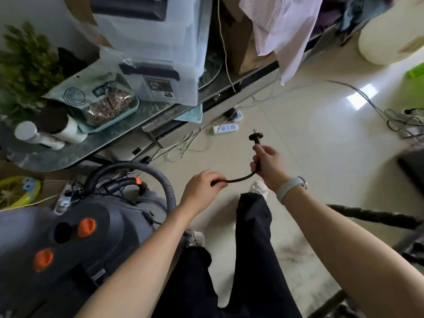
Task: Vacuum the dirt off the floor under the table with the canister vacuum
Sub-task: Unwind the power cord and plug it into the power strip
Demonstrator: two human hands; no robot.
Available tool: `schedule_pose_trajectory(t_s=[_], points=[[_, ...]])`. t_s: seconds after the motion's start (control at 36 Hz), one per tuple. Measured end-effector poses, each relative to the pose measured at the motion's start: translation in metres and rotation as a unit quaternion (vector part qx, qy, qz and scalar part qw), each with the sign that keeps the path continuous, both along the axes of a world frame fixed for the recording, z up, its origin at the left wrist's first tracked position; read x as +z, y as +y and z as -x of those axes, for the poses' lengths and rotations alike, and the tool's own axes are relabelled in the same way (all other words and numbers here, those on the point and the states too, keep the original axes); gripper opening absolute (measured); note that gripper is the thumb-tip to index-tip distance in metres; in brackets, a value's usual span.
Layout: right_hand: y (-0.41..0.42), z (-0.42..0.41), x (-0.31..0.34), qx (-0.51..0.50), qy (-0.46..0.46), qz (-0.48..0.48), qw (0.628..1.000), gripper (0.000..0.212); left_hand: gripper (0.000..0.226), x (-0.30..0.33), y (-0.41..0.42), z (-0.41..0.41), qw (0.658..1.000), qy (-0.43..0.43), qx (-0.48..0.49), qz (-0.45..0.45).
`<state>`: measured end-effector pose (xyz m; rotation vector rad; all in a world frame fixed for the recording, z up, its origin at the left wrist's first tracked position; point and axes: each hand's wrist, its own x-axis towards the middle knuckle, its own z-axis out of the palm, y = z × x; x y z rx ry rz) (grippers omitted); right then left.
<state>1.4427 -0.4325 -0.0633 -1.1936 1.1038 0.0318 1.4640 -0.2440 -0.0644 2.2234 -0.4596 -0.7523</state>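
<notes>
At 12 o'clock of right hand (267, 166): white power strip (226, 129) | black plug (255, 137) axis points there | both grips pinch black cord (241, 179); left hand (202, 187) trails.

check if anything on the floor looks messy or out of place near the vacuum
Yes: thin white cables sprawl in loose loops around the white power strip on the beige tiled floor, and a grey cable ends in a tangle at far right. They look easy to snag while vacuuming.
</notes>
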Motion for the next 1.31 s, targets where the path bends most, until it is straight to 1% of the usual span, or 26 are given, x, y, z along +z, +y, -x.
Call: schedule_pose_trajectory(t_s=[0.14, 0.28, 0.42, 0.5, 0.56, 0.67, 0.72, 0.89, 0.97, 1.03, 1.11, 1.19, 1.25, 1.31], points=[[-0.05, -0.049, -0.028, 0.089, 0.013, 0.009, 0.996, 0.011, 0.01, -0.025, -0.047, -0.044, 0.999, -0.001, 0.028, -0.034], [-0.108, -0.1, -0.054, 0.196, 0.031, 0.038, 0.979, 0.009, 0.008, -0.051, -0.106, -0.079, 0.994, 0.018, 0.083, -0.064], [-0.16, -0.144, -0.08, 0.254, 0.06, 0.062, 0.963, 0.014, 0.006, -0.08, -0.151, -0.109, 0.986, 0.03, 0.15, -0.064], [-0.183, -0.166, -0.112, 0.298, 0.082, 0.106, 0.945, 0.017, 0.007, -0.104, -0.167, -0.123, 0.982, 0.019, 0.176, -0.06], [-0.193, -0.18, -0.139, 0.32, 0.087, 0.134, 0.934, 0.017, 0.009, -0.127, -0.176, -0.129, 0.984, 0.014, 0.168, -0.062], [-0.201, -0.21, -0.21, 0.356, 0.071, 0.174, 0.915, 0.018, 0.014, -0.202, -0.189, -0.138, 0.986, 0.027, 0.143, -0.076], [-0.205, -0.225, -0.254, 0.4, 0.061, 0.216, 0.889, 0.02, 0.015, -0.253, -0.196, -0.144, 0.985, 0.033, 0.15, -0.078], [-0.227, -0.265, -0.411, 0.519, 0.003, 0.334, 0.787, 0.033, 0.018, -0.414, -0.222, -0.164, 0.982, 0.034, 0.162, -0.089], [-0.241, -0.281, -0.483, 0.544, -0.004, 0.362, 0.757, 0.029, 0.018, -0.489, -0.236, -0.177, 0.984, 0.022, 0.148, -0.095], [-0.248, -0.29, -0.523, 0.569, -0.009, 0.389, 0.725, 0.024, 0.02, -0.534, -0.246, -0.184, 0.987, 0.009, 0.122, -0.108], [-0.259, -0.303, -0.573, 0.601, -0.013, 0.428, 0.675, 0.023, 0.03, -0.585, -0.26, -0.194, 0.986, -0.025, 0.097, -0.132], [-0.264, -0.313, -0.607, 0.63, 0.001, 0.462, 0.624, 0.024, 0.045, -0.621, -0.263, -0.201, 0.977, -0.101, 0.106, -0.156], [-0.265, -0.316, -0.618, 0.64, -0.001, 0.465, 0.611, 0.022, 0.053, -0.636, -0.259, -0.207, 0.966, -0.154, 0.121, -0.171], [-0.265, -0.317, -0.623, 0.646, -0.007, 0.463, 0.607, 0.022, 0.063, -0.645, -0.253, -0.214, 0.958, -0.167, 0.107, -0.206]])
